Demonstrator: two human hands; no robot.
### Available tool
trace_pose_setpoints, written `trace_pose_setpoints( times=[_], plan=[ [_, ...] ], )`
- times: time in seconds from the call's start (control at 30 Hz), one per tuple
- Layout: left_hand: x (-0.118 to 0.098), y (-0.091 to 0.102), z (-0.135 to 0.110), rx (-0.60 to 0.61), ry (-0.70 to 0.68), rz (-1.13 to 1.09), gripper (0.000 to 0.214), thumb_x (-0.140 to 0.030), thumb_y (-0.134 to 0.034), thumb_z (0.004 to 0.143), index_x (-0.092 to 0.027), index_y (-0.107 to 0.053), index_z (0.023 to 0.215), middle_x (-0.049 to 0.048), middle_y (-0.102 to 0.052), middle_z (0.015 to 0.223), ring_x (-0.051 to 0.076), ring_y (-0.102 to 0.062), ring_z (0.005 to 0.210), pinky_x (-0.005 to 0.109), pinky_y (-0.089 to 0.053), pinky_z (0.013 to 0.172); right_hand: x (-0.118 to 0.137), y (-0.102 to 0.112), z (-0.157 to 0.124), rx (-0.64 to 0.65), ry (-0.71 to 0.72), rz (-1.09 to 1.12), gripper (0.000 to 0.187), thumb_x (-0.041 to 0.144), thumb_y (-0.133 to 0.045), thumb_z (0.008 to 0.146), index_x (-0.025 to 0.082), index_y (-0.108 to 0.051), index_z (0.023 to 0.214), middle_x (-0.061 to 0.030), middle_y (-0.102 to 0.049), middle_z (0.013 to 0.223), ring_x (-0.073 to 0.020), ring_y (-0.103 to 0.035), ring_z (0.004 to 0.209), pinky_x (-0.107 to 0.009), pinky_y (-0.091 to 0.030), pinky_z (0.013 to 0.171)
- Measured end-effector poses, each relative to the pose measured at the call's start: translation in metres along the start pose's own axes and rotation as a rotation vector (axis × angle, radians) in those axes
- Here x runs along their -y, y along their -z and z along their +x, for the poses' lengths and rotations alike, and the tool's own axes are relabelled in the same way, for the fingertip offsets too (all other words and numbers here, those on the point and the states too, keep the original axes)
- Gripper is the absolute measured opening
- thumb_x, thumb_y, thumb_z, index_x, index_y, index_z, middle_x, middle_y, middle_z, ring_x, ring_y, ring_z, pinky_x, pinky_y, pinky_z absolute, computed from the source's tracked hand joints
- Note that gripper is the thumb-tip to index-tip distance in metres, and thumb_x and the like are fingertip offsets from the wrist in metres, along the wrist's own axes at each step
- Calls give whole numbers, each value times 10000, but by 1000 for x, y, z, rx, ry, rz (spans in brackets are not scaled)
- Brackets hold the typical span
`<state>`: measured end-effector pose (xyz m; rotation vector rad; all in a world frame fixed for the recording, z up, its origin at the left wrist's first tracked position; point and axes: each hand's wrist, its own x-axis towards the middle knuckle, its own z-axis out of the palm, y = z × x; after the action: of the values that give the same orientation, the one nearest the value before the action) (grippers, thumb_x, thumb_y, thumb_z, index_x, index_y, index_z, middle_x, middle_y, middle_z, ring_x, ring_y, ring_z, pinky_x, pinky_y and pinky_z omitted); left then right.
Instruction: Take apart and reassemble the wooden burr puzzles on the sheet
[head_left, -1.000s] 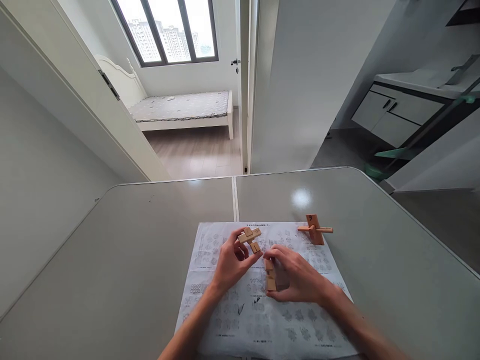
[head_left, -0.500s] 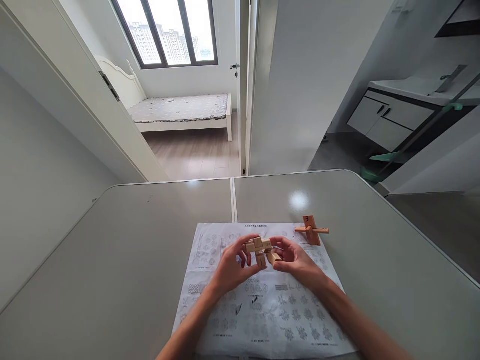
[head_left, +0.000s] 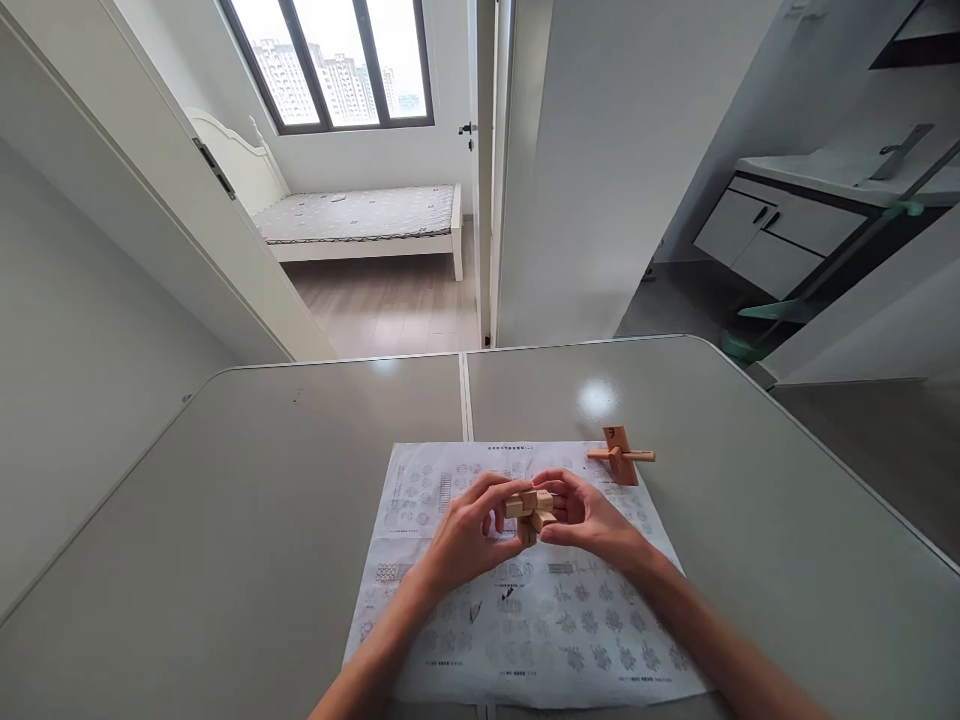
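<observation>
Several light wooden burr puzzle pieces [head_left: 529,503] are fitted together between my hands, above a printed sheet. My left hand [head_left: 480,525] closes on them from the left, its index finger along the top and its thumb low at the front. From the right, my right hand [head_left: 581,515] grips the block that sticks out toward me, thumb below and fingers behind. The joints between the pieces are partly covered by my fingers. A reddish-brown wooden cross-shaped puzzle [head_left: 616,455] stands just beyond my right hand, at the sheet's far right corner.
The large white sheet [head_left: 450,640] with printed puzzle diagrams lies on a grey table [head_left: 225,520] with a seam down its middle. Past the far edge are a doorway, a bed [head_left: 367,215] and a window. A sink cabinet [head_left: 780,235] stands at the right.
My hands have drawn closer together. The block in my right hand has come in against the pieces in my left, and the assembly has turned and looks more compact.
</observation>
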<state>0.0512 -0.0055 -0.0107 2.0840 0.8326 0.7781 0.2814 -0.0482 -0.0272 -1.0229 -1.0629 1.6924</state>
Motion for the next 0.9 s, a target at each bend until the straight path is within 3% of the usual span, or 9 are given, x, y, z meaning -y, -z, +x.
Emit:
trace_pose_setpoints(
  times=[0.27,0.43,0.53,0.6,0.73,0.9],
  plan=[
    [-1,0,0,1,4,29,525,-290,-799,822,-306,-677,1333,75,-700,1259,134,-662,776,238,-575,635,8,-3,-1,12,-21,-37,639,371,-977,683,243,-570,1158,-21,-660,1052,-164,-679,825,-295,-593,694],
    [-3,-1,-1,75,-6,67,506,-306,-769,851,-306,-668,1347,67,-734,1235,113,-640,690,240,-563,616,8,-13,-3,11,-29,-78,645,406,-965,692,251,-563,1171,-29,-683,1049,-187,-688,816,-279,-570,615],
    [-4,-1,-1,51,21,42,511,-352,-787,846,-287,-663,1338,58,-752,1153,99,-607,635,243,-559,616,8,-16,-3,8,23,-108,653,529,-926,726,250,-555,1185,-16,-682,979,-168,-657,745,-275,-550,591],
    [-5,-1,0,17,46,-10,546,-357,-816,820,-273,-658,1336,51,-750,1098,95,-596,627,239,-558,616,7,-17,-2,8,93,-138,616,668,-782,836,234,-544,1203,-17,-670,911,-164,-633,696,-284,-538,578],
    [-6,4,3,-24,133,-136,581,-326,-863,758,-258,-669,1302,38,-750,1033,99,-624,631,225,-550,586,3,-16,-2,-54,200,-368,490,664,-465,1043,217,-544,1230,-19,-672,805,-179,-632,649,-312,-519,606],
    [-6,8,4,35,207,-220,674,-355,-916,691,-250,-676,1312,3,-733,884,108,-635,617,226,-538,574,0,-15,-4,-175,386,-769,331,533,-458,1084,245,-619,1110,-56,-696,898,-209,-628,717,-343,-510,689]
  ],
)
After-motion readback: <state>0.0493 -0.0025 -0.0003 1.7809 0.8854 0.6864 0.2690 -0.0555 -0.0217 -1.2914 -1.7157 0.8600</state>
